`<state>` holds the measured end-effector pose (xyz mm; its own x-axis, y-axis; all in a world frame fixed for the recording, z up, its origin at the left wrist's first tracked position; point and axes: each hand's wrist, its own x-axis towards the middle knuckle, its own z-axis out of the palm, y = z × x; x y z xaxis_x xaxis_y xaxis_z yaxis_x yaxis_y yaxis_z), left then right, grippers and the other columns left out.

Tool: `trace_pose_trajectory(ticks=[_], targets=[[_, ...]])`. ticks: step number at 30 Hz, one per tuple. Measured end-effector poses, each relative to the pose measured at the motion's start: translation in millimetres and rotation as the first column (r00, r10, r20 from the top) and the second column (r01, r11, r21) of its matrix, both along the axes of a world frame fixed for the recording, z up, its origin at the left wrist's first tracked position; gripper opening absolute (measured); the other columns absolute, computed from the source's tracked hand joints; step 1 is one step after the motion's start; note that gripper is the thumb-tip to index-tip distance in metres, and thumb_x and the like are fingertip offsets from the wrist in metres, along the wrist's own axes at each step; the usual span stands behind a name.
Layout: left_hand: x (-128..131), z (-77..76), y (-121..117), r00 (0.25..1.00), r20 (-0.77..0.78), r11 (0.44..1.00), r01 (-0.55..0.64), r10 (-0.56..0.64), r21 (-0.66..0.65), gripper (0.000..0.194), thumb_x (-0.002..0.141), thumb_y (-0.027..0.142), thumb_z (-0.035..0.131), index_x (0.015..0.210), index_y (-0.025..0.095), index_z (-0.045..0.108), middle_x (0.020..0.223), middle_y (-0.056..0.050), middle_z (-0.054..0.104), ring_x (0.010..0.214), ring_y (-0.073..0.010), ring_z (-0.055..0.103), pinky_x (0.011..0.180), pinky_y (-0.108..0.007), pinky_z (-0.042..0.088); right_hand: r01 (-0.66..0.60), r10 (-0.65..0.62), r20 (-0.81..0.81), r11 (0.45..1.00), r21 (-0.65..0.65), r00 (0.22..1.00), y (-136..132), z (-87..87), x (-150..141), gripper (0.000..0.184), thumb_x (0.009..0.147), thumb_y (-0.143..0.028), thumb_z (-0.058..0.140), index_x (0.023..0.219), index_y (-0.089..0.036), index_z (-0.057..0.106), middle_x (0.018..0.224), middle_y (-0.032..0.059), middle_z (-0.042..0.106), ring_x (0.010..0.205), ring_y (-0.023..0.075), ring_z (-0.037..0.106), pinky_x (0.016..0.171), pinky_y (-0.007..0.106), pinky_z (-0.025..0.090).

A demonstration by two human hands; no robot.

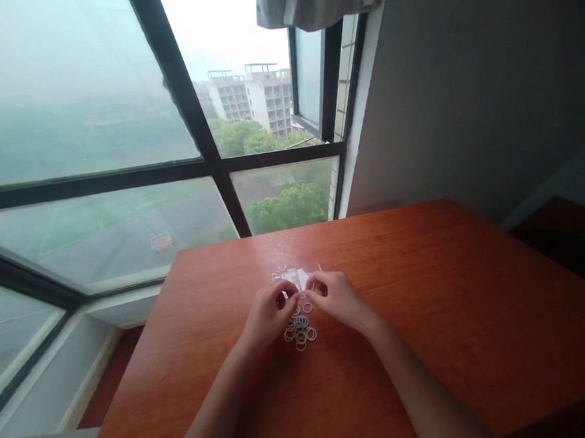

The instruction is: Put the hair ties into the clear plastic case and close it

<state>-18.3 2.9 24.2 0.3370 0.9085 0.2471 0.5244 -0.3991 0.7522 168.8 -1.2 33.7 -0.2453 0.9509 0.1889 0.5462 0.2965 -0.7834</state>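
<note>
- Reddish-brown wood is shown in the desk point(438, 302), by which the hands and the small rings are borne.
- Left hand point(269, 312): the grip is closed to a pinch, thumb against forefinger, and is held low over the desk, just beside the right fingertips.
- Right hand point(339, 300): the grip is likewise pinched, turned towards the left. A tiny pale piece is glimpsed between the two pinches; whether it is held by either cannot be told.
- Small rings: a blue-grey cluster point(300, 322) is placed on the desk, on the near side of the fingertips, partly overlapped; yellowish rings point(301, 340) are grouped nearer the wearer, and a single pale ring point(307, 307) is set just beyond the cluster.
- Clear plastic sheet or case point(301, 275): it is laid flat behind the fingertips and partly hidden by them; its exact form cannot be made out.
- Clear rings point(277, 275) are seen at its left edge.
- Surroundings: the desk is bordered by a dark-framed window point(88, 100), through which pale buildings point(270, 97) and green trees point(292, 207) are seen; a grey curtain point(317, 0) is hung above.
</note>
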Motion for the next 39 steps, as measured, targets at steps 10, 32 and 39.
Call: trace_pose_trajectory(ticks=[10,32,39], targets=[[-26.1,-13.6,24.9,0.922,-0.043,0.919,-0.379,0.385,0.108,0.018,0.082,0.035,0.056,0.079,0.018,0.062,0.07,-0.001,0.066,0.058,-0.013,0.057,0.054,-0.022,0.041,-0.001,0.008,0.114,0.998,-0.056,0.993,2.9,-8.2,3.0,0.007,0.078,-0.023,0.062,0.075,-0.019,0.067,0.061,-0.0025,0.062,0.057,0.0104,0.054,0.054,0.02,0.032],[-28.9,-23.1,33.2,0.899,-0.079,0.899,-0.419,0.43,0.129,0.018,0.081,0.034,0.056,0.078,0.018,0.064,0.072,-0.002,0.068,0.058,-0.0133,0.057,0.056,-0.023,0.043,-0.043,0.059,0.145,0.993,-0.111,0.988,0.9,-12.5,4.9,0.008,0.076,-0.02,0.061,0.077,-0.019,0.068,0.067,-0.0012,0.066,0.061,0.011,0.056,0.055,0.02,0.033],[-28.3,-16.0,28.6,0.91,-0.07,0.909,-0.397,0.408,0.127,0.016,0.081,0.033,0.057,0.078,0.019,0.064,0.073,-0.001,0.067,0.058,-0.0133,0.057,0.056,-0.023,0.043,-0.141,0.181,0.183,0.967,-0.213,0.966,-3.3,-6.7,8.1,0.007,0.073,-0.017,0.062,0.075,-0.018,0.069,0.068,-0.0008,0.067,0.062,0.0113,0.057,0.054,0.019,0.033]])
